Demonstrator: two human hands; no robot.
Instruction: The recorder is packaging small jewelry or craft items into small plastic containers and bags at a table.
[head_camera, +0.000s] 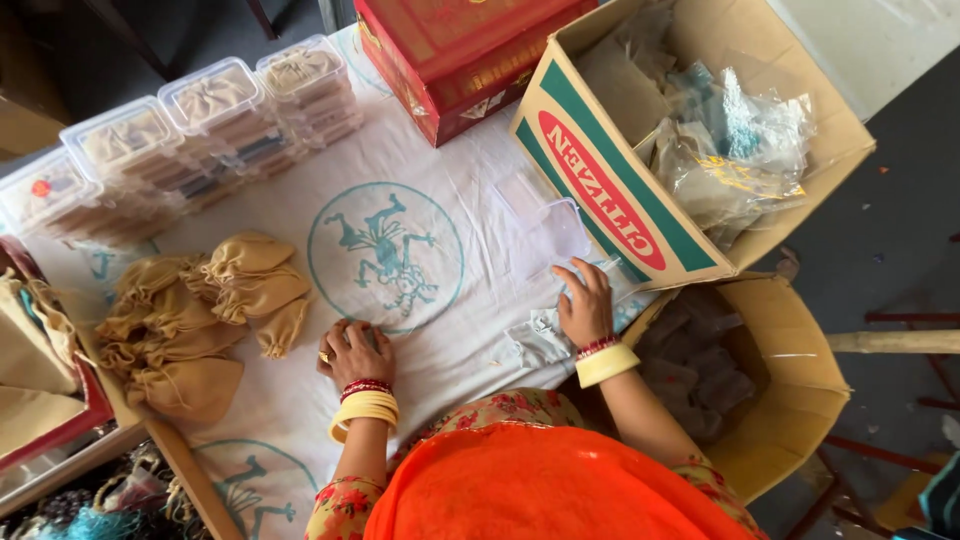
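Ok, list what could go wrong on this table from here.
1. The right hand reaches among clear plastic lids at the table edge, beside an open lower box; a nudge might slide one off into it.
2. The stacked clear containers stand tall and slightly uneven; a bump could topple them.
3. The heap of tan drawstring pouches reaches the cloth's edge and may spill, with the left hand resting close by.

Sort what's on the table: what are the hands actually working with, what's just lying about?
In hand:
- left hand, flat on white cloth
- right hand, on clear plastic packets
- clear plastic box, just ahead of it

Lying about:
- tan drawstring pouches
- stacked lidded boxes
- red carton
- cardboard carton
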